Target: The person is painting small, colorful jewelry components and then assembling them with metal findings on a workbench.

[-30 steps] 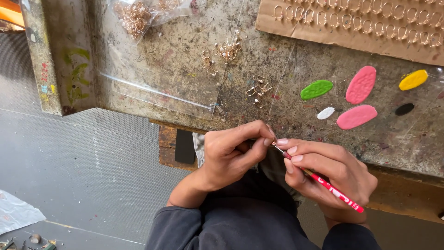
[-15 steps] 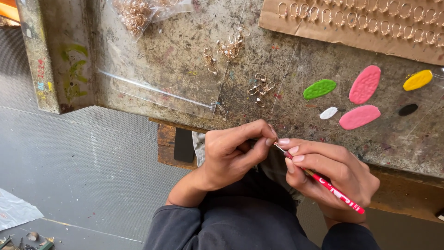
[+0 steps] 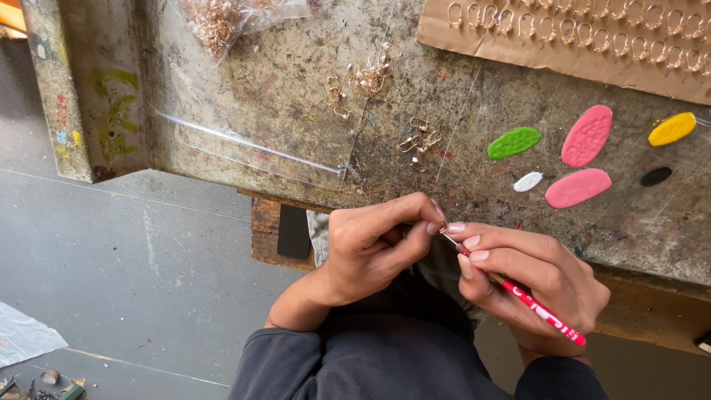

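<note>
- Head view: left hand (image 3: 370, 248) pinches a tiny gold piece (image 3: 442, 227), too small to identify, just below the workbench (image 3: 296, 96) edge.
- Right hand (image 3: 529, 278) grips a red paintbrush (image 3: 529, 300), tip touching that piece.
- Pink paint blob (image 3: 578, 187) lies on the workbench, above the right hand.

**Hands drift right while the view slides slightly**

Over the last second very little has altered. The left hand (image 3: 374, 248) and right hand (image 3: 529, 285) have edged a little to the right within the head view, keeping their pinch around the tiny metal piece (image 3: 443, 228). The red brush (image 3: 518, 290) has moved with them, its far end now sitting slightly lower and further right than before. The coloured clay blobs (image 3: 586, 135) on the tabletop (image 3: 296, 111) have likewise shifted a touch rightward in the view, which points to a small turn of the head camera rather than any movement of the things themselves. The grip of either hand looks unchanged.
</note>
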